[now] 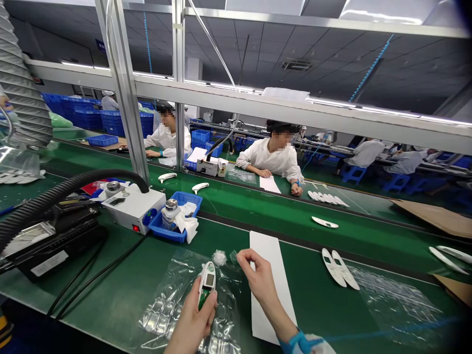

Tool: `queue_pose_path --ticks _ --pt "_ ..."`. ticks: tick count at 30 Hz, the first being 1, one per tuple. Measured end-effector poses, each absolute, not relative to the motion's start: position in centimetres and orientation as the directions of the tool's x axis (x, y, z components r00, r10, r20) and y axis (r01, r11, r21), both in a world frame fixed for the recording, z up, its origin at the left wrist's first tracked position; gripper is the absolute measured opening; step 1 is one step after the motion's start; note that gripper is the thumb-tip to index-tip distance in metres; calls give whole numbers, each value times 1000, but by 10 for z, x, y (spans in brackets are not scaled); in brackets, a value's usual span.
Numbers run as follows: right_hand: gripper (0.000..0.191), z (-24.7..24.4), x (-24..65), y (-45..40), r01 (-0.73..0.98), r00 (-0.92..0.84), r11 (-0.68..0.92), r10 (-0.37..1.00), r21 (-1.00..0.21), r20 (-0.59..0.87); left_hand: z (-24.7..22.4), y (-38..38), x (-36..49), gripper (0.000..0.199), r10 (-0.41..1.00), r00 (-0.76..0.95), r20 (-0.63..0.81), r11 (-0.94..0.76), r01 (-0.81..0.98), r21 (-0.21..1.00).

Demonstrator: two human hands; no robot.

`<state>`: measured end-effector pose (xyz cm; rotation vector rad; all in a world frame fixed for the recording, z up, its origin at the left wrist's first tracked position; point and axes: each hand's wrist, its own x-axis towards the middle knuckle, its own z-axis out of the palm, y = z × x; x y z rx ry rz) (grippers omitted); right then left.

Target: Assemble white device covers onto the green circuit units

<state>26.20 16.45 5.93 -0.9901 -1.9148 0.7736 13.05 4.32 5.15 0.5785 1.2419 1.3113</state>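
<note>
My left hand [193, 314] is closed around a white handheld device housing [207, 280], holding it tilted upright. A small grey display and a green circuit board show in its open face. To the right, my right hand [260, 278] pinches a small piece of transparent film [233, 255] between thumb and fingertips, apart from the housing. A small crumpled transparent wad [220, 257] lies just beyond the housing's tip. Under my left hand spreads a transparent plastic blister sheet [162, 305]. A long white sheet of paper [271, 290] lies beneath my right forearm.
A blue bin [167, 235] holds a metal-topped bottle and white wipes, beside a white box with a black hose [134, 206]. White shell parts [339, 268] lie at right. A green conveyor [236, 199] crosses ahead; co-workers [273, 157] sit beyond. A metal frame stands overhead.
</note>
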Motion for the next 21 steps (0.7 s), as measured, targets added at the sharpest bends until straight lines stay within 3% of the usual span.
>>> queue_pose_path --ticks 6,11,21 --pt "21 30 228 188 422 -567 704 697 -571 439 64 38 125 52 912 -153 -380 252 -521 816" --pt "27 30 235 184 402 -726 780 591 -480 352 70 34 123 53 918 -97 -385 268 -566 780" --pt "24 36 317 228 672 -631 652 752 -353 188 73 41 125 58 854 -69 -516 371 -615 696"
